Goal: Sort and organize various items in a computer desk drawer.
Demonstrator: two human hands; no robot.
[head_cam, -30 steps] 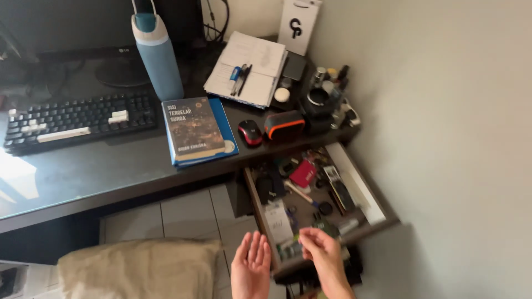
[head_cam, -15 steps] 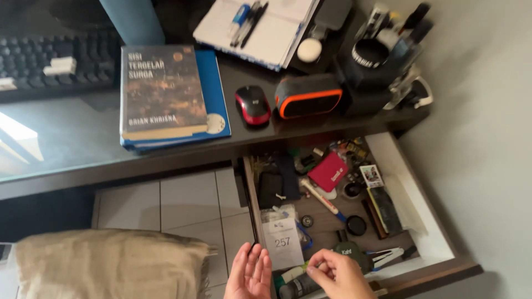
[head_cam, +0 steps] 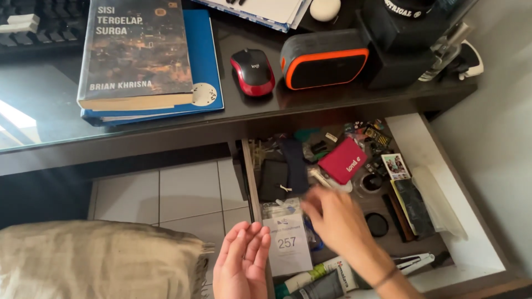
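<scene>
While the right hand [head_cam: 332, 218] reaches into the open drawer [head_cam: 476, 243] – fingers loosely spread, blurred, gripping nothing – over a white numbered card [head_cam: 286, 243], left hand [head_cam: 241, 266] palm-up, open, empty, beside the drawer's left wall.

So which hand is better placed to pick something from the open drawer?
Probably the right hand: it is already over the open drawer, fingers spread above the clutter. The left hand waits palm-up outside its edge.

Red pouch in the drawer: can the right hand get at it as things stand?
Probably yes. The right hand is already over the open drawer, and the red pouch lies uncovered on top, just beyond its fingers.
</scene>
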